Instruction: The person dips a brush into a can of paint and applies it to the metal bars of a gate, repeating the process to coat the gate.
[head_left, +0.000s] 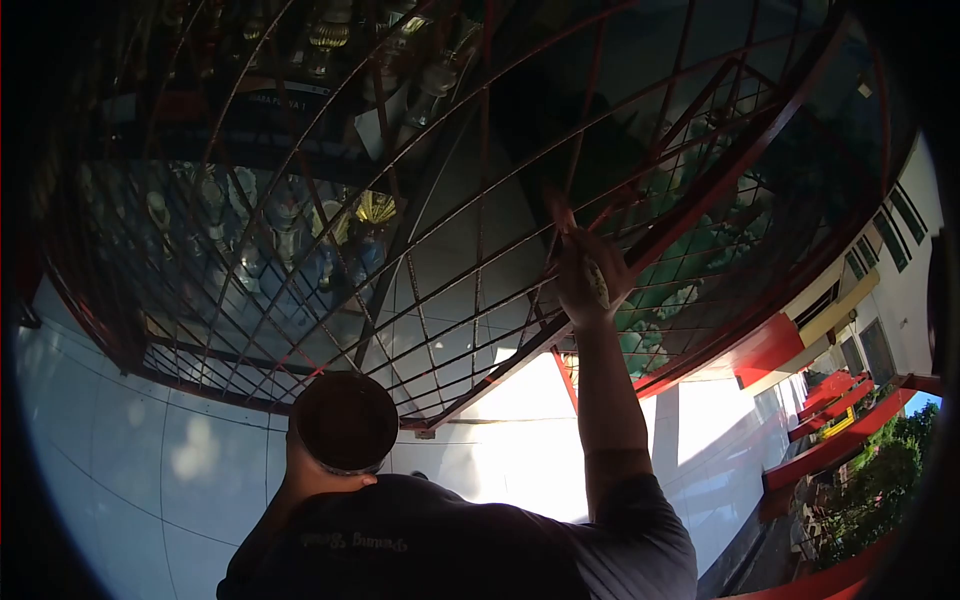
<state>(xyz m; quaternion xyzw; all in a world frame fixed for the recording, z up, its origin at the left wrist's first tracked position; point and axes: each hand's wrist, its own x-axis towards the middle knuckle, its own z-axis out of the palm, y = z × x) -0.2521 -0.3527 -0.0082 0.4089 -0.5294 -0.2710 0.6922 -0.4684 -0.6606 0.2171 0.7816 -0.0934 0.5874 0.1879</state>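
Note:
My left hand (318, 478) is wrapped round the side of a round paint can (346, 425), held low in front of my chest. Its inside is in deep shadow and looks dark reddish-brown. My right hand (592, 268) is stretched up to the metal grille (478, 318), closed on what looks like a paintbrush (560, 208). The reddish tip lies by the bars; shade and my fingers hide most of the brush. Some of the grille's crossing bars are red, others dark and rusty-looking.
Behind the grille, a display of trophies (285, 225) stands on the left and green leafy shapes (690, 240) show on the right. Pale floor tiles (120, 440) lie below, sunlit in places. Red structures (840, 435) and plants (870, 490) are at far right.

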